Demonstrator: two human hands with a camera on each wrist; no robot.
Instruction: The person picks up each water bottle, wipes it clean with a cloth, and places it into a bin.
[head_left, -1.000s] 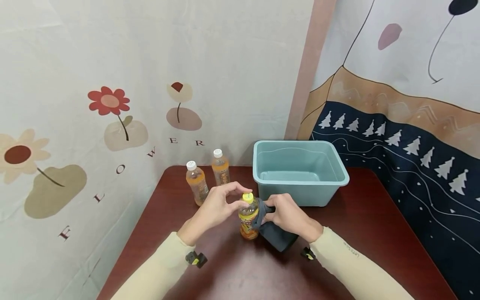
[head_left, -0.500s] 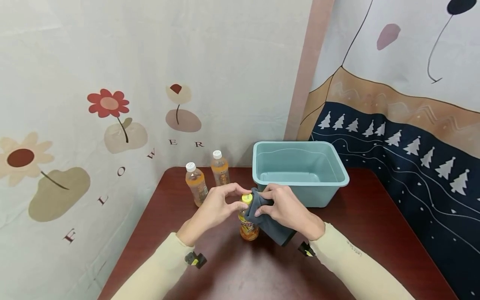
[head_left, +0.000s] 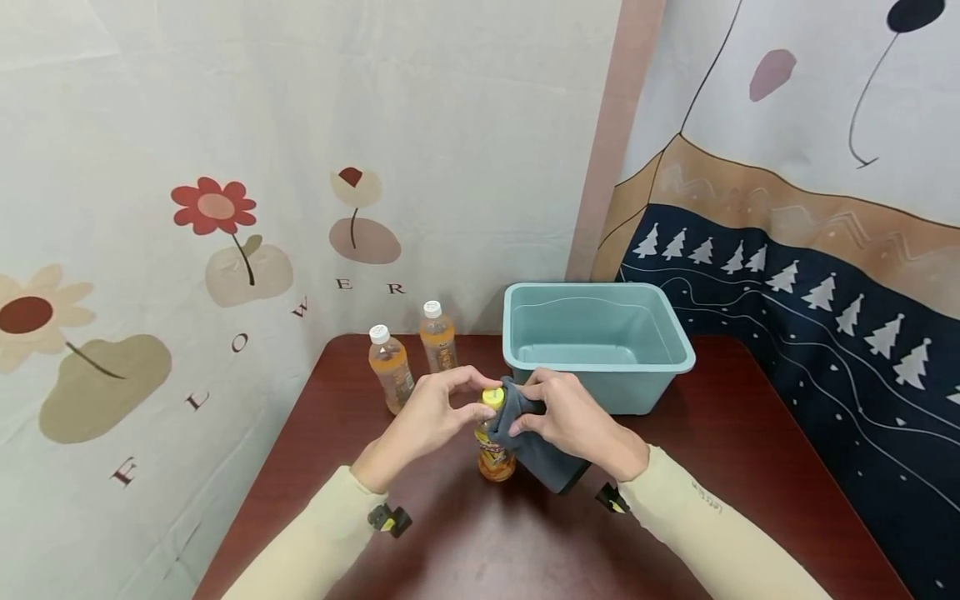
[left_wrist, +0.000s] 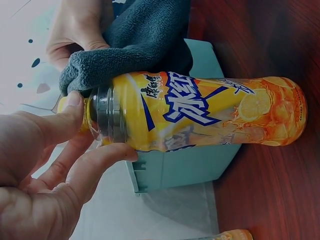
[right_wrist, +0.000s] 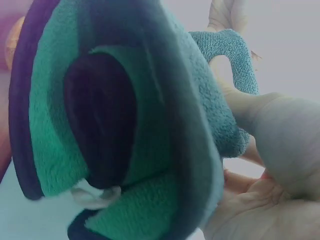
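Flower-printed sheeting (head_left: 465, 142) hung behind a dark red desk (head_left: 480, 550), where a person worked with both hands at one bottle (head_left: 496, 458) near the middle, well short of the far edge. It stood upright, its long axis vertical and its base apparently on the desk, directly between the hands. From the left, the left hand (head_left: 431, 421) pinched it at the yellow cap (head_left: 492, 397), thumb and fingers drawn narrow; from the right, the right hand (head_left: 573, 421) gripped a gray cloth (head_left: 547, 458), bunched against the bottle's neck and draped down toward the desk. The left hand was the nearer, touching the bottle itself; whether a right fingertip also reached past the cloth could not be told. Beyond the right hand, a pale blue tub (head_left: 633, 392) sat at the far edge, right of middle, its mouth facing up and its inner walls and floor on view. Toward the far left corner stood a white-capped bottle (head_left: 392, 375), with a second white-capped bottle (head_left: 438, 342) behind it and slightly right. Amber showed in both; the middle bottle's printed label hid much of its contents.
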